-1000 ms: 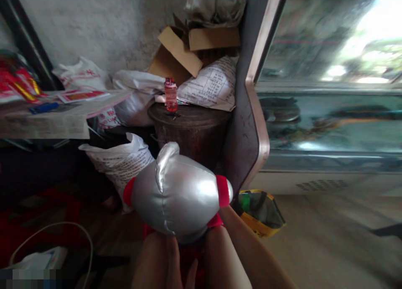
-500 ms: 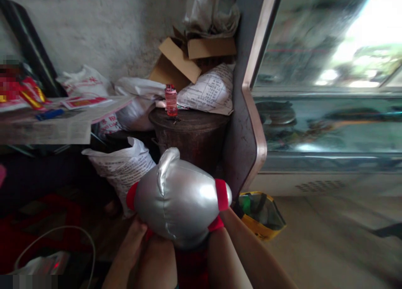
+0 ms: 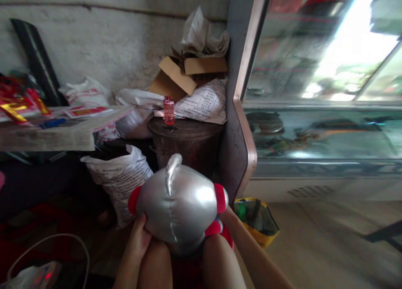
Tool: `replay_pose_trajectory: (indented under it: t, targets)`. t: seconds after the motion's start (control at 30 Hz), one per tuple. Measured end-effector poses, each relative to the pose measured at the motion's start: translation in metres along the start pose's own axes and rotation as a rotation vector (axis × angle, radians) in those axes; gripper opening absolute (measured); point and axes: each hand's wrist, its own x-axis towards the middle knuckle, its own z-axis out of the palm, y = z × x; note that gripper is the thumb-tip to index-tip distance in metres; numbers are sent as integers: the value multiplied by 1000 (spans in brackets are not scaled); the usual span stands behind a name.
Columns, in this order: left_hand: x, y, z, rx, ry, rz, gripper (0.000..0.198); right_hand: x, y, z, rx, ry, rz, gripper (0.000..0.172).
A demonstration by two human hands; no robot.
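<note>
A silver plush toy (image 3: 179,207) with red side patches rests between the person's knees, its crest pointing up; the left hand (image 3: 140,239) cups its lower left side, fingers wrapped against the fabric. The right hand is hidden behind the toy, only its forearm (image 3: 251,255) showing, so its grip cannot be told. Just behind the toy stands a dark drum (image 3: 188,140) bearing a small red bottle (image 3: 168,110), with a printed sack (image 3: 121,178) to the left, a yellow bag (image 3: 256,220) to the right and a glass display case (image 3: 320,126) beyond.
</note>
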Motion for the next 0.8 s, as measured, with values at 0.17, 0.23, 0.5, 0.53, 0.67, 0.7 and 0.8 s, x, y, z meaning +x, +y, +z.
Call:
replay_pose_trajectory:
  t: [0.17, 0.23, 0.5, 0.53, 0.67, 0.7, 0.8]
  targets:
    - [-7, 2, 18, -95, 69, -47, 74, -4, -23, -21, 93, 148, 8, 25]
    - [-5, -1, 13, -105, 74, -57, 62, -10, -46, -31, 102, 215, -8, 27]
    - [-17, 2, 25, -70, 87, -85, 39, -72, -195, -18, 205, 308, -284, 48]
    - [-23, 4, 33, -72, 101, -92, 42, -81, -209, -8, 222, 304, -337, 48]
    - [-50, 7, 51, -100, 121, -110, 57, -97, -214, 41, -27, 191, -475, 46]
    - [-53, 6, 51, -119, 128, -141, 61, -95, -202, 54, -191, 145, -508, 45]
    - [-51, -1, 41, -166, 154, -236, 68, -81, -153, 87, -794, 54, -586, 57]
